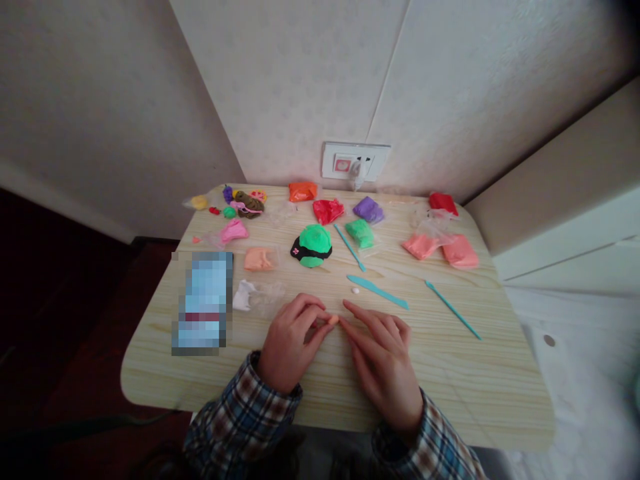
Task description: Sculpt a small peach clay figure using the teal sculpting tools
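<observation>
Near the front middle of the table, my left hand (295,340) pinches a small piece of peach clay (333,321) between thumb and fingertips. My right hand (387,357) faces it with fingers stretched out and apart; one fingertip is at the clay, perhaps touching it. Just beyond the hands lie a tiny white clay bit (355,291) and a flat turquoise plastic knife (379,291). Farther back sits a green dome-shaped clay piece (315,237) with a black band and a small pink decoration.
Thin turquoise tools (453,309) lie on the wooden-topped table (480,393). Bagged clay, such as peach (259,259), purple (369,209) and coral (460,251), is scattered behind. A phone with a blurred screen (204,300) lies left. A wall socket (355,161) borders the back edge.
</observation>
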Demonstrator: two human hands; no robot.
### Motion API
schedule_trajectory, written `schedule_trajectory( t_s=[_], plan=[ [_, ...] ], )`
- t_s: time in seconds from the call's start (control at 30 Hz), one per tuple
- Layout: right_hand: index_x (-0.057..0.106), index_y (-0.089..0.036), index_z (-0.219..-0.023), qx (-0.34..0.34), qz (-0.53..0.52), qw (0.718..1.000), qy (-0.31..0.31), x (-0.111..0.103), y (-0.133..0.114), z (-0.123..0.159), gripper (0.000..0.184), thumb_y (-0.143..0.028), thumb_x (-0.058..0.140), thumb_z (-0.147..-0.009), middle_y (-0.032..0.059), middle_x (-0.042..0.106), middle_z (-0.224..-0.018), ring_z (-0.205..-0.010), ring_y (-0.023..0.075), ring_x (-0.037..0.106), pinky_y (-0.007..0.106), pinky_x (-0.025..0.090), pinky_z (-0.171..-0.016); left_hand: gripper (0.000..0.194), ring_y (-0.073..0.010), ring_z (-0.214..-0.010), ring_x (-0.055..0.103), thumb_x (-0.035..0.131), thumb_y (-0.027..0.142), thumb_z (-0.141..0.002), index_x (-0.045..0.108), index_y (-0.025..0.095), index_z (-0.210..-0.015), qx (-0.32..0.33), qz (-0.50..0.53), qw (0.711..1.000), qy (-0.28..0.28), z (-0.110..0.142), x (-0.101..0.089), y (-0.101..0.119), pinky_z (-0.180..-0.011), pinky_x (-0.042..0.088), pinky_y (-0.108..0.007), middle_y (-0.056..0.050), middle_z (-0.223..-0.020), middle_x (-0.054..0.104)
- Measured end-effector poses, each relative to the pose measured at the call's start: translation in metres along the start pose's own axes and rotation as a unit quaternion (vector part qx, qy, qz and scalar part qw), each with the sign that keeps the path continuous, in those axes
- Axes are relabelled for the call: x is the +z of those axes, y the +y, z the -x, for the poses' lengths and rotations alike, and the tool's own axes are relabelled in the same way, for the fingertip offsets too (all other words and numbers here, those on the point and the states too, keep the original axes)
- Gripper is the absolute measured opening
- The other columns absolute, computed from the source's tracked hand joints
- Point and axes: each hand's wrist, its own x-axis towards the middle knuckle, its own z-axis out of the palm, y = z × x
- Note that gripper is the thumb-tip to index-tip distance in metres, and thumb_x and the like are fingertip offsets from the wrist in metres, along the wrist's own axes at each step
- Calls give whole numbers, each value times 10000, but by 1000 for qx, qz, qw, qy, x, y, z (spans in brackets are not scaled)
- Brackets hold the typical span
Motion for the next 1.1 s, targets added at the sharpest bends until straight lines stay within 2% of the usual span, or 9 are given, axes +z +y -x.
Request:
schedule_trajectory(
  t_s=[0.33,0.47,0.63,0.77,0.87,1.1],
  plan=[
    [512,-279,-1298,1,12,1000,-14,1,0,0,474,-92,437,-870,58,573,-1298,-1099,233,518,431,353,-915,106,-163,-798,609,565,202,-875,648,171,-932,-1,3,1000,12,0,-1,1,-745,536,-317,-56,-904,623],
    [506,-268,-1304,4,18,1000,-19,3,0,0,474,-92,435,-869,70,562,-1298,-1110,237,511,434,349,-920,90,-174,-837,609,567,197,-874,650,175,-898,15,-3,1000,19,1,-1,-1,-767,532,-321,-50,-888,623],
    [475,-236,-1322,6,16,999,-35,3,0,0,472,-95,439,-873,93,528,-1323,-1146,243,482,440,328,-936,87,-145,-723,598,604,186,-849,639,171,-927,0,-13,1000,9,1,1,-2,-715,535,-313,-47,-913,619],
    [460,-242,-1327,3,14,1000,-17,2,1,0,492,-77,425,-865,90,534,-1299,-1142,241,480,448,323,-936,79,-162,-798,611,587,207,-863,656,172,-848,3,-4,1000,26,0,1,1,-743,536,-314,-49,-879,621],
    [491,-243,-1302,7,16,999,-26,2,1,0,464,-89,437,-868,95,533,-1291,-1132,245,485,455,323,-932,91,-158,-791,621,597,198,-855,674,165,-819,12,-4,999,33,-1,1,1,-749,543,-313,-56,-887,619],
    [509,-232,-1281,11,11,999,-33,2,0,-1,437,-97,433,-873,98,527,-1283,-1141,247,472,455,315,-933,89,-159,-789,630,597,175,-852,682,156,-869,31,-20,998,50,0,1,-1,-740,553,-309,-60,-891,623]
  ],
)
